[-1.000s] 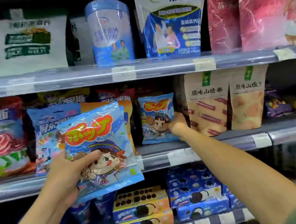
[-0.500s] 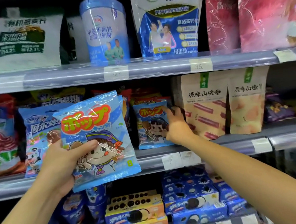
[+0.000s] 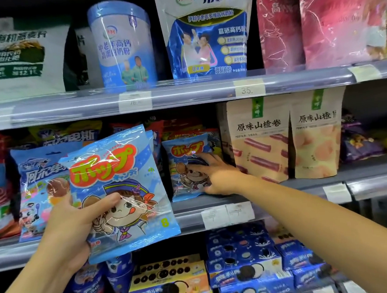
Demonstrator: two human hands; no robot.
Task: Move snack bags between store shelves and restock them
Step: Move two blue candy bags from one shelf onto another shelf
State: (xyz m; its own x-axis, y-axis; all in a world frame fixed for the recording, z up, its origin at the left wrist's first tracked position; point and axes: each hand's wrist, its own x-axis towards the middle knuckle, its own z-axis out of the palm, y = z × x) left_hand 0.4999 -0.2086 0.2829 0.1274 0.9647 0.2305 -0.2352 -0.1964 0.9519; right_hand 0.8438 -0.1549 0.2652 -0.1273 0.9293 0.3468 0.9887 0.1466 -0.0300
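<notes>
**Seating 1 candy bag on the middle shelf, with another ready to follow**

At the left, the left hand (image 3: 72, 225) grips the held bag (image 3: 122, 192), a shiny blue candy packet printed with a cartoon child. The thumb lies across the front and the fingers wrap behind. The packet hangs in the air in front of the middle shelf (image 3: 193, 217) and does not rest on it. To its right, a matching shelved bag (image 3: 185, 160) stands upright on that shelf, just beside 2 beige pouches (image 3: 259, 139). The right hand (image 3: 217, 174) lies on its face with the fingers spread and fairly straight, pressing rather than gripping.

The step appears to be settling the shelved bag into its slot. It probably goes best with a flat, even push low on the packet, so the base slides back square and the top does not tip. That would leave room in front for the held bag to go in bottom first, facing forward. The film looks slick, so the left thumb likely needs a firm hold.

A 2nd blue edge shows behind the held bag's top right corner, and it is unclear whether the left hand carries 1 packet or 2. Its fingers are hidden behind the packet. The right thumb sits near the shelved bag's bottom edge, and it cannot be told whether it hooks underneath. Any stock behind that bag is lost in shadow. The cookie boxes (image 3: 170, 283) below are cut off by the frame's bottom edge.
</notes>
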